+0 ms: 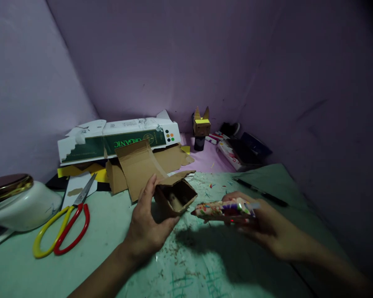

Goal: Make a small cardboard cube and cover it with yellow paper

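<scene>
While our left fingers point(146, 192) grip the open-ended brown cardboard box point(184, 190) over the green-covered bench point(108, 225), our right fingers point(236, 195) clasp a crusted, multicoloured, red-tipped tool point(222, 209) just beside it; we reckon the box light, stiffish yet crushable, best pinched gently along its walls

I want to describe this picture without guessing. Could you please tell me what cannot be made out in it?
In the head view:
Small cardboard box: shadow dims its inside, so the pale patch there is unclear.
Patterned tool: the right hand covers part of it.
Left hand: the box hides some fingers.
White lidded pot: cut off by the left edge.
Printed carton: its fine print is too small to read.
</scene>
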A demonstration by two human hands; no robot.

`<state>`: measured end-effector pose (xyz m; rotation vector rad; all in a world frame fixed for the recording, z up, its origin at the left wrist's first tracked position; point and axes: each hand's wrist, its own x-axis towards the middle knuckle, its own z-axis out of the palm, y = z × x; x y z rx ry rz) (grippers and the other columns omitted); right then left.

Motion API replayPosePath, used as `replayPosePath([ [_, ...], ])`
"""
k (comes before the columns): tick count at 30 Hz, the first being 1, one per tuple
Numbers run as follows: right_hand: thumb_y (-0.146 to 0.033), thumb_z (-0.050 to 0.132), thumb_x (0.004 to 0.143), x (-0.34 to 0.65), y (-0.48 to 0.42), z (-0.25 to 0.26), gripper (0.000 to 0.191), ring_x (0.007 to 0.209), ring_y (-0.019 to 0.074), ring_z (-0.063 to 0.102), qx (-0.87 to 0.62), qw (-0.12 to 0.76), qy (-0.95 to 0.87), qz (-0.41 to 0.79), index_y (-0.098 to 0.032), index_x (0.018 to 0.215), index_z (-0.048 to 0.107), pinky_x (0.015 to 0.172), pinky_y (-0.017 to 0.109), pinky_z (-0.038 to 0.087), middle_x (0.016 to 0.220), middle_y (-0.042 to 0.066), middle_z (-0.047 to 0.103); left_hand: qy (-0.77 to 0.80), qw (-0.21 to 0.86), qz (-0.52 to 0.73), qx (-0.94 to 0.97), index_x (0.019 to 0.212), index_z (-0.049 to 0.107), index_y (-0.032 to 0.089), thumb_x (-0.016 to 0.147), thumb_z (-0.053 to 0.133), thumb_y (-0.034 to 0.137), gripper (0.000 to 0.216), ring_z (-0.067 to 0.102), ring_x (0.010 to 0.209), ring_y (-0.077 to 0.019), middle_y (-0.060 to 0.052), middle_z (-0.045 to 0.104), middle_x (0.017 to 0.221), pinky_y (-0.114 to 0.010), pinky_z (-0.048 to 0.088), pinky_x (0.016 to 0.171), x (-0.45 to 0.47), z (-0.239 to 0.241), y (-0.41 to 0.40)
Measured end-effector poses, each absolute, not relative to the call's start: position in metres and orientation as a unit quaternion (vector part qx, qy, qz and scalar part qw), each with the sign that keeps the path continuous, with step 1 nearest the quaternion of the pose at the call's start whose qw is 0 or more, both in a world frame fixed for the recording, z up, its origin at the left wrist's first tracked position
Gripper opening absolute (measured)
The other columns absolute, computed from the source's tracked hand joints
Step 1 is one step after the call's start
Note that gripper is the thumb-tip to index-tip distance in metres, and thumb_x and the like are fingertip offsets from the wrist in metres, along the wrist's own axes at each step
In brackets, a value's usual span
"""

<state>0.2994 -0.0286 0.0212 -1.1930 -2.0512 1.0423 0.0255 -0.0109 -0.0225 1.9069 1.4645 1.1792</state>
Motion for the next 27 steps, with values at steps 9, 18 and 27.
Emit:
replayPosePath([
  [9, -0.039, 0.076, 0.067, 0.319, -0.012, -0.019, 0.037, 0.082, 0.0258, 0.069, -0.552, 0.466, -0.451, 0.525, -0.019, 0.096, 0.065, 0.072, 0.036, 0.055, 0.089, 0.007, 0.073, 0.513, 0.336, 0.419, 0.67, 0.148, 0.022, 0.022, 0.068, 0.074, 0.033, 0.097, 0.038, 0.134, -0.0407, -0.019, 0.044, 0.145, -0.067, 0.026, 0.109, 0.028, -0.023, -0.011],
  [18, -0.044, 0.066, 0.069, 0.278, 0.029, -0.028, 0.03, 0.05, 0.0153, 0.057, -0.638, 0.41, -0.518, 0.395, -0.014, 0.073, 0.067, 0.045, 0.024, 0.04, 0.059, 0.003, 0.066, 0.476, 0.374, 0.424, 0.674, 0.148, 0.023, 0.018, 0.069, 0.07, 0.024, 0.092, 0.04, 0.133, -0.042, -0.022, 0.045, 0.143, -0.069, 0.025, 0.108, 0.024, -0.026, -0.008],
  [27, -0.029, 0.056, 0.082, 0.272, -0.005, 0.031, 0.022, 0.086, 0.0271, 0.066, -0.618, 0.356, -0.683, 0.156, -0.021, 0.096, 0.071, 0.069, 0.035, 0.048, 0.09, 0.01, 0.073, 0.491, 0.331, 0.382, 0.71, 0.14, 0.039, 0.021, 0.069, 0.07, 0.023, 0.078, 0.051, 0.124, -0.0395, -0.019, 0.055, 0.134, -0.069, 0.033, 0.103, 0.024, -0.019, -0.008],
])
